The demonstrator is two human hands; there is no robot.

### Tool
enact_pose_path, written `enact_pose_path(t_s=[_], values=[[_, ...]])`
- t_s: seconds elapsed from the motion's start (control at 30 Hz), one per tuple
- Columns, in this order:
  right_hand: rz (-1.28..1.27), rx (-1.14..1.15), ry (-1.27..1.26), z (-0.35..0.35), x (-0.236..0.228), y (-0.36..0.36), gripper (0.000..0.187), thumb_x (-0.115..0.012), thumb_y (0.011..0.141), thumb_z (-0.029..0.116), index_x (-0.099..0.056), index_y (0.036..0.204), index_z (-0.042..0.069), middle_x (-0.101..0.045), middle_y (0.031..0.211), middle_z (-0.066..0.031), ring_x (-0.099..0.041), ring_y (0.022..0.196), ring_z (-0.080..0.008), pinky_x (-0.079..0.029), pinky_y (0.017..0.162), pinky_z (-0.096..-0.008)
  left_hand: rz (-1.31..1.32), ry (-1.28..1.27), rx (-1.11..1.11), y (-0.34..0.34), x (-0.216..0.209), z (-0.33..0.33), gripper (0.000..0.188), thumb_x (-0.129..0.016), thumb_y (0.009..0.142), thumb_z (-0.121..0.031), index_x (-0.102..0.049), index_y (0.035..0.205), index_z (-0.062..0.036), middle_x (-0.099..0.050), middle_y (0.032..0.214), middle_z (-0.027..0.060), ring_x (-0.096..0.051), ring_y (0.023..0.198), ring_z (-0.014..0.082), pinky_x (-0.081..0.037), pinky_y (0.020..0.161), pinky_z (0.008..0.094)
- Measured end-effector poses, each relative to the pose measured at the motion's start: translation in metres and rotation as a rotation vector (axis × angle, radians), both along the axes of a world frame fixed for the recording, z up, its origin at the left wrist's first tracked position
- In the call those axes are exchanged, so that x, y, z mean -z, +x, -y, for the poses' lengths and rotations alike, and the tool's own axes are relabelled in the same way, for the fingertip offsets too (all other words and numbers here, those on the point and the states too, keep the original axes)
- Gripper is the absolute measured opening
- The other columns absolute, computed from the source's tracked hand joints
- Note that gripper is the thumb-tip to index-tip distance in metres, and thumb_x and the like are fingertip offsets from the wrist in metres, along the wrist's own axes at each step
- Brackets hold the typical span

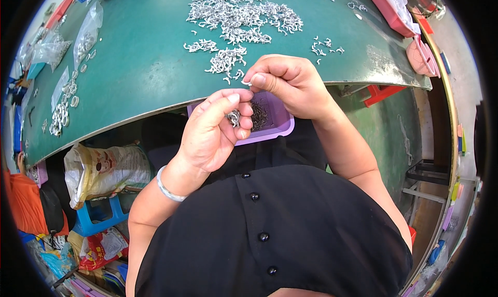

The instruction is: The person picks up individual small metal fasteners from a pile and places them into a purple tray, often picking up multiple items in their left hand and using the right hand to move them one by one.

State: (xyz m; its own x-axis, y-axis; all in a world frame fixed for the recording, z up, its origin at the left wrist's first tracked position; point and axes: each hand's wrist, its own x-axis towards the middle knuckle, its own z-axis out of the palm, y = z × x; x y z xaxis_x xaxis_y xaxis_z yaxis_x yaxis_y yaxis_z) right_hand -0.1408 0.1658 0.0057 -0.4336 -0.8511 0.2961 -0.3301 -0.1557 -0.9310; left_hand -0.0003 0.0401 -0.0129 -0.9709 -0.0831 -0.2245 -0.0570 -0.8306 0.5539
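My left hand [207,128] is curled palm up around several small curved grey-and-white pieces [233,118]. Between the thumb and forefinger of my right hand [293,86] is one small white curved piece [246,82], pinched right above the left fingertips. What the pieces are made of, I cannot make out. Below both hands, partly under the table edge, a purple plastic basket [270,134] holds many small dark pieces [259,116]. Just beyond my hands a small cluster of the curved pieces [226,59] lies on the green table [140,71].
Farther back spreads a large heap of the same pieces [244,14]. Clear plastic bags [87,35] and pale rings [61,112] lie at the left. Pink bins [390,10] stand far right. Under the table, a woven sack [111,167] rests above a blue stool [98,220].
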Motion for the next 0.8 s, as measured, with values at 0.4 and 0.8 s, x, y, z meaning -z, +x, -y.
enact_pose_path(t_s=[0.4, 0.8], values=[[-0.564, 0.202, 0.001, 0.002, -0.003, -0.014, 0.009, -0.062, 0.081, 0.004, -0.066, 0.089, 0.001, -0.061, 0.079, -0.0080, -0.059, 0.074, -0.0194, -0.047, 0.065, -0.0291, 0.066, -0.073, -0.039, 0.000, 0.006, 0.001, 0.012, -0.056, 0.089, -0.017, -0.057, 0.084, -0.0062, -0.056, 0.076, 0.0035, -0.053, 0.064, 0.0122, -0.042, 0.053, 0.0249], [-0.763, 0.302, 0.071, 0.000, 0.005, -0.021, 0.007, -0.063, 0.073, 0.004, -0.066, 0.080, 0.003, -0.056, 0.078, -0.0078, -0.053, 0.078, -0.0275, -0.044, 0.070, -0.0360, 0.030, 0.004, 0.020, 0.003, 0.013, 0.003, 0.014, -0.044, 0.089, -0.009, -0.054, 0.094, -0.0012, -0.059, 0.085, 0.0093, -0.058, 0.072, 0.0167, -0.049, 0.063, 0.0288]])
